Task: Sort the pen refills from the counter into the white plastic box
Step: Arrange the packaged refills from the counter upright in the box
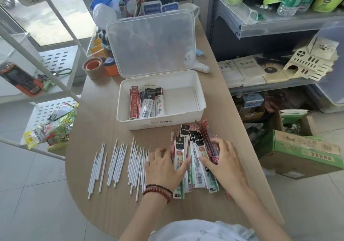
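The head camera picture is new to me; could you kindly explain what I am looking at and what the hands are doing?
There is no machine here: a person wears a wide-angle camera on the head, looking down at their own bare hands. The left hand and right hand press on either side of a pile of packaged refills lying on the wooden counter; whether either hand actually grips a pack is unclear. To the left lie rows of loose white refills. Behind stands the white plastic box, lid open, with a few packs already inside.
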Tool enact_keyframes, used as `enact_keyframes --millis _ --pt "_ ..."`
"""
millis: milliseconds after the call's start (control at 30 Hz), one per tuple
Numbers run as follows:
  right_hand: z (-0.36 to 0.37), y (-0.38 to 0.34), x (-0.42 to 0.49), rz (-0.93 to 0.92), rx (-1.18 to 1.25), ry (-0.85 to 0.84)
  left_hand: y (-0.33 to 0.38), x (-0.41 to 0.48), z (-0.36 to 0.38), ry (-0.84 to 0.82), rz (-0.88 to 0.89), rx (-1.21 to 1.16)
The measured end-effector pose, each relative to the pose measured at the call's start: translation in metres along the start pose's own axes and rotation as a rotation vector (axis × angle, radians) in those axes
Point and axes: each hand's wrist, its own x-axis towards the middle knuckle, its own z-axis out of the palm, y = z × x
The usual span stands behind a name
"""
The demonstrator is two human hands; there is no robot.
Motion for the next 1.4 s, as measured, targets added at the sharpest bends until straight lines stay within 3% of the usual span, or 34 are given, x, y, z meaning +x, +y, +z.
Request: enact_keyframes --millis 500,833,933,1067,1233,1400 --pt "-0.004 0.003 0.004 0.004 0.153 -0.022 0.014 0.011 -0.002 -0.093 -0.016 -0.184" --pt "-0.005 0.003 0.003 0.003 0.16 -0.031 0.006 0.011 0.005 0.087 -0.073 -0.423" --pt "-0.004 0.004 0.002 0.012 0.15 -0.031 0.005 0.013 0.007 0.089 -0.131 -0.38" --pt "-0.005 0.003 0.002 0.012 0.138 -0.026 0.009 0.013 0.006 0.091 -0.058 -0.306" --pt "-0.008 0.0 -0.001 0.005 0.094 -0.021 -0.005 0.013 -0.007 -0.042 -0.135 -0.59" --pt "-0.012 -0.013 -0.011 -0.086 0.128 0.165 -0.028 0.009 -0.023 -0.072 -0.124 -0.876"
